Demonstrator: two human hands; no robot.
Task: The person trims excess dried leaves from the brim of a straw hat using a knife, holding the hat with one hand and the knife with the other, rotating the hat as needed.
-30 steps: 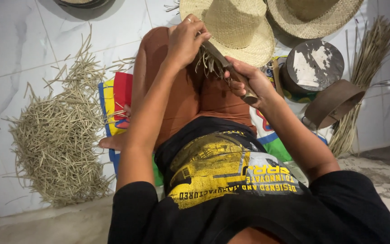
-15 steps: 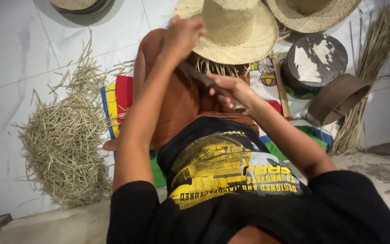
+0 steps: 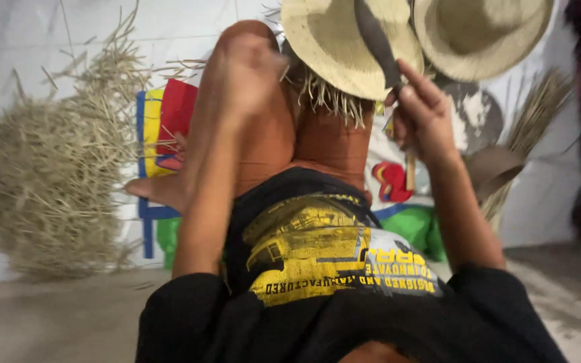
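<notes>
I see a loose heap of dry straw cuttings [image 3: 42,181] on pale tile at left | woven straw hat [image 3: 344,47], frayed fringe, on my knee | right hand [image 3: 425,117] clamped on a dark curved knife [image 3: 378,44] | left hand [image 3: 250,70] blurred, grip unclear, beside the hat.

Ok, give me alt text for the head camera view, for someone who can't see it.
Seen from above, a seated person's right hand raises a dark knife over a straw hat with a frayed brim edge on their lap, the left hand beside its brim. A pile of straw trimmings lies on the floor; another hat sits nearby.
</notes>
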